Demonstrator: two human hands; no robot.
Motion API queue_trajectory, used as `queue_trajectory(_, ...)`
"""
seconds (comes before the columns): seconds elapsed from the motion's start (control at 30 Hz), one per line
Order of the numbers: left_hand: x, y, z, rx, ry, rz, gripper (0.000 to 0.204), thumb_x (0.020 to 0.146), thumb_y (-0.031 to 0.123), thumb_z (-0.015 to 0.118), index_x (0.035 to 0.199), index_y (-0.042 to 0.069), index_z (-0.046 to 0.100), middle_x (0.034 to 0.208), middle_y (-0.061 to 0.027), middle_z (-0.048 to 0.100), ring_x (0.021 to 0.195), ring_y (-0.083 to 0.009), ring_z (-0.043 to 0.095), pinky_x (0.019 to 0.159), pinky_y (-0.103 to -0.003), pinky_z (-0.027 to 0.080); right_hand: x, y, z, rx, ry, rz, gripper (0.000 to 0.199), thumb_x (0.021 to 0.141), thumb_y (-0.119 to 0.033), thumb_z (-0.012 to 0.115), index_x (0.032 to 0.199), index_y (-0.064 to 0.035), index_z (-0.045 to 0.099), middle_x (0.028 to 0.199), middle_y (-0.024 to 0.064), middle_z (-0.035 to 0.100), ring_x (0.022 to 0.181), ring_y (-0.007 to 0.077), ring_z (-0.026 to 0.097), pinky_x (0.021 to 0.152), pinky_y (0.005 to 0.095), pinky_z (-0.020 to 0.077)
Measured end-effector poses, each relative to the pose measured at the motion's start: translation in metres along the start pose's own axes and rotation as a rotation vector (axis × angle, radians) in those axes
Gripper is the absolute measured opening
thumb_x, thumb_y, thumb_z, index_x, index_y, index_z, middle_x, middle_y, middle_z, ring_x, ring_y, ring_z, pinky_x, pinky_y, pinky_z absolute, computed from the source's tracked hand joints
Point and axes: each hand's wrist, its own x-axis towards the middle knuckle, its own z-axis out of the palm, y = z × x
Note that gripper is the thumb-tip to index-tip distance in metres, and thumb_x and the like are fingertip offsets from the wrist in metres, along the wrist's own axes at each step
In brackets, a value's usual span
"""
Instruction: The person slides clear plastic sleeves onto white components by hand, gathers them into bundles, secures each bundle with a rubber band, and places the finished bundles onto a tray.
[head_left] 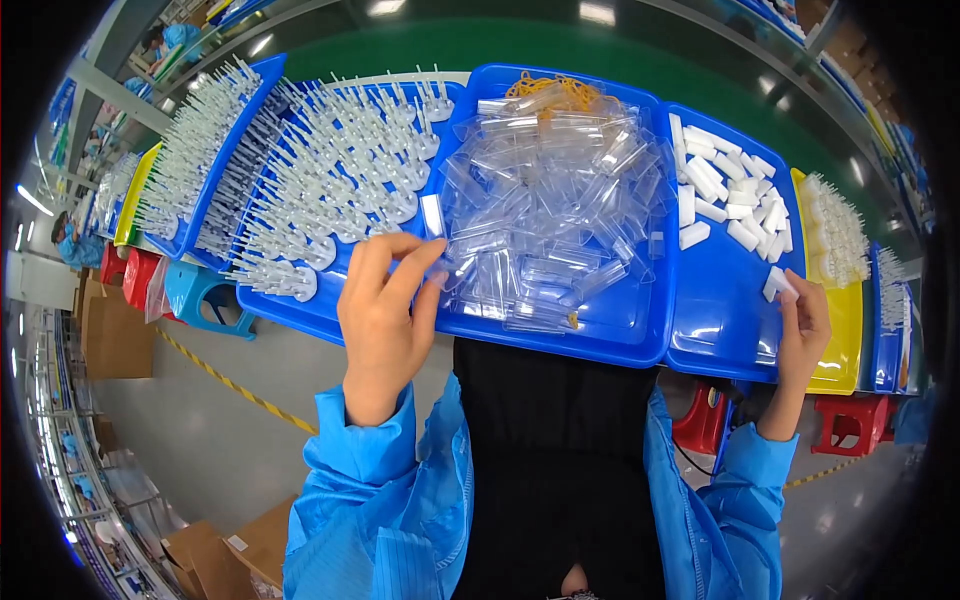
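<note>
My left hand (385,305) is over the gap between two blue trays, fingers curled. At its fingertips a small white-and-clear rectangular piece (432,216) stands up; the exact hold is partly hidden by the fingers. My right hand (806,328) pinches a small white block (778,284) between thumb and fingers, above the right blue tray (720,330). Farther back in that tray lie several loose white blocks (742,190). Between my hands, the middle blue tray (600,345) holds a heap of clear plastic sleeves (550,210).
Yellow-orange rubber bands (555,92) lie at the middle tray's far edge. To the left, a blue tray carries rows of pale stemmed pieces (340,170). A yellow tray (840,350) borders the right side. Red stools (700,420) and a blue stool (210,300) stand below.
</note>
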Motion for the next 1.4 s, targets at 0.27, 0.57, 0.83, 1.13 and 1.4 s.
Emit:
queue_trajectory(0.27, -0.004, 0.013, -0.009, -0.22, -0.048, -0.136, 0.039, 0.066, 0.001, 0.078, 0.104, 0.002, 0.067, 0.093, -0.0119, 0.064, 0.089, -0.0301, 0.06, 0.073, -0.037, 0.049, -0.021, -0.005, -0.004, 0.126, 0.075, 0.008, 0.02, 0.091, -0.002, 0.059, 0.11, -0.0015, 0.065, 0.101, 0.0057, 0.062, 0.083, 0.009, 0.057, 0.071, 0.0186, 0.0448)
queue_trajectory(0.57, -0.009, -0.057, -0.011, 0.107, 0.121, -0.476, 0.012, 0.072, 0.009, 0.075, 0.081, 0.004, 0.07, 0.078, -0.009, 0.062, 0.064, -0.0233, 0.061, 0.058, -0.034, 0.047, -0.032, -0.005, 0.005, 0.297, 0.01, 0.191, 0.019, 0.095, -0.012, 0.059, 0.11, 0.0, 0.061, 0.093, 0.005, 0.064, 0.075, 0.0064, 0.057, 0.067, 0.0179, 0.0429)
queue_trajectory(0.83, -0.006, -0.06, -0.001, 0.068, -0.031, -0.474, 0.01, 0.077, 0.008, 0.072, 0.085, 0.003, 0.069, 0.083, -0.0101, 0.062, 0.064, -0.0236, 0.061, 0.057, -0.034, 0.047, -0.038, -0.018, 0.015, 0.406, 0.088, 0.154, 0.01, 0.093, -0.01, 0.061, 0.102, -0.0043, 0.059, 0.091, 0.004, 0.063, 0.077, 0.005, 0.052, 0.066, 0.0169, 0.0402)
queue_trajectory(1.13, -0.002, 0.03, -0.012, -0.417, 0.217, -0.255, 0.011, 0.085, -0.004, 0.064, 0.095, -0.002, 0.065, 0.109, -0.0139, 0.065, 0.088, -0.0146, 0.062, 0.068, -0.024, 0.05, -0.043, -0.051, 0.033, 0.924, 0.123, 0.161, 0.014, 0.085, -0.002, 0.061, 0.086, -0.0082, 0.049, 0.096, 0.0129, 0.062, 0.074, 0.009, 0.049, 0.067, 0.0195, 0.0395)
queue_trajectory(1.4, -0.006, 0.091, 0.044, -0.49, 0.045, 0.086, 0.027, 0.065, -0.011, 0.069, 0.091, -0.003, 0.068, 0.106, -0.0156, 0.065, 0.071, -0.0219, 0.057, 0.06, -0.029, 0.046, -0.051, -0.126, 0.073, 1.129, 0.044, 0.012, 0.009, 0.085, 0.005, 0.056, 0.089, -0.0015, 0.05, 0.092, 0.0182, 0.064, 0.086, 0.0182, 0.062, 0.079, 0.0271, 0.0492)
